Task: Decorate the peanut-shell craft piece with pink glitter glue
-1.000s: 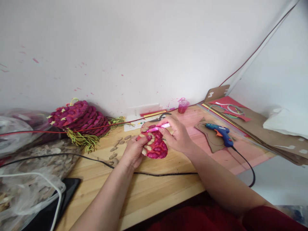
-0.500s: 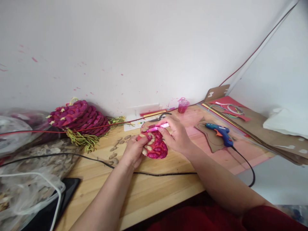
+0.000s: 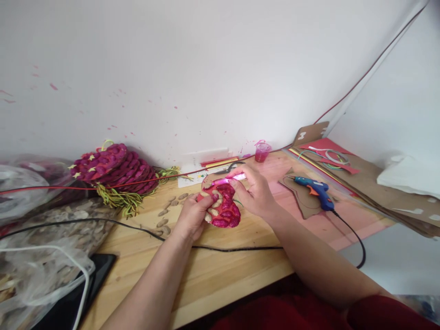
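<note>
My left hand [image 3: 195,211] grips a red cardboard cutout [image 3: 224,207] by its left edge, thumb on top. Peanut shells are stuck on the cutout: those on its right and lower side are painted shiny magenta, while several near my thumb are bare tan. My right hand [image 3: 252,190] pinches a pink-and-white paintbrush or marker [image 3: 225,181], its tip at the cutout's upper left edge. I cannot make out the tip's exact kind. Loose peanuts [image 3: 164,224] lie on the table just left of my left hand.
A stack of magenta-painted pieces with yellow-green tassels [image 3: 113,169] stands at the back left. Bags of peanut shells [image 3: 68,247] fill the left. A plastic cup of pink paint [image 3: 262,152] is by the wall. On the right are a blue glue gun [image 3: 318,190] and cardboard sheets [image 3: 388,192]. A black cable [image 3: 237,249] crosses the table.
The pink tool's tip has shifted slightly up, onto the upper shell at the cutout's edge. My left hand keeps its hold on the cutout, and the view has moved a little.
</note>
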Demonstrator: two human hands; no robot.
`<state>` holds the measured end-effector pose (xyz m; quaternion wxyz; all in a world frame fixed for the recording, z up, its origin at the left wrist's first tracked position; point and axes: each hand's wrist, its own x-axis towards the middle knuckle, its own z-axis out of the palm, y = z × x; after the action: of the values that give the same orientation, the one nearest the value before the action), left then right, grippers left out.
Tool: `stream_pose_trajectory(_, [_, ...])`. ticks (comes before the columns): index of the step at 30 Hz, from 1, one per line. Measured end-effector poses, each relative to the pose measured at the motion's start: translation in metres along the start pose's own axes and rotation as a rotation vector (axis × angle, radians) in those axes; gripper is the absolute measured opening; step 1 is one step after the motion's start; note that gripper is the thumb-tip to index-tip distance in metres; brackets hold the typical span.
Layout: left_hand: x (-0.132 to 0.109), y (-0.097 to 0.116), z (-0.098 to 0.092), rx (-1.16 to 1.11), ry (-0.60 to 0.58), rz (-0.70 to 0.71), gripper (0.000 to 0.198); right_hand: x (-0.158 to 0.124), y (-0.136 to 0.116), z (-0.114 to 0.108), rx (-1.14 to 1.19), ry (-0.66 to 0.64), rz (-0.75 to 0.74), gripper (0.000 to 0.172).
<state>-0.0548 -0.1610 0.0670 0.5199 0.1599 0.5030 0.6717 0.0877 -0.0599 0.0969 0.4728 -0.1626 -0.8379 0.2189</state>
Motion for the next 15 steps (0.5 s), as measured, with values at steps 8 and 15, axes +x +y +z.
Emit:
stream_pose_trajectory(8, [0.0000, -0.0007, -0.0004, 0.008, -0.010, 0.010, 0.045, -0.0001, -0.0005, 0.0005, -0.056, -0.014, -0.024, 0.007])
stream_pose_trajectory(15, [0.0005, -0.0021, -0.0011, 0.028, -0.003, 0.040, 0.044, 0.0000, -0.0043, 0.0027, 0.029, -0.062, -0.101, 0.010])
